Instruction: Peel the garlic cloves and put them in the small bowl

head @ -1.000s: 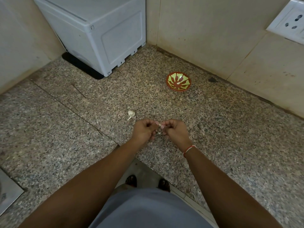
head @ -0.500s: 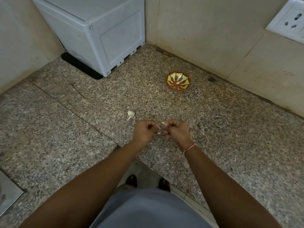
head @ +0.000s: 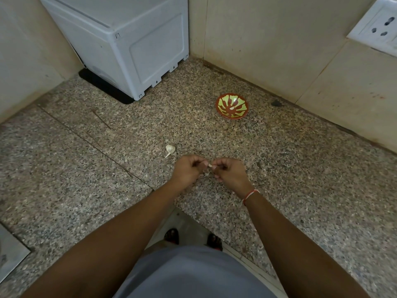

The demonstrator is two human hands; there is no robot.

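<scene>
My left hand [head: 189,169] and my right hand [head: 228,173] meet above the speckled granite counter, fingers curled. Together they pinch a small pale garlic clove [head: 209,166], most of it hidden between the fingertips. A thin shred of skin [head: 206,174] hangs just below them. A garlic bulb piece with a stem [head: 170,149] lies on the counter to the left of my left hand. The small red bowl with a yellow-green pattern [head: 232,106] stands farther back to the right, near the wall, with a pale clove inside it.
A white appliance [head: 129,39] fills the back left corner. A wall socket [head: 378,29] is at the upper right. A metal sink edge [head: 10,252] shows at the lower left. The counter's front edge runs just below my hands, with feet on the floor beneath.
Both hands stay together on the clove and have shifted very slightly away from me; the fingertips have moved a little on it. Nothing else has moved.
</scene>
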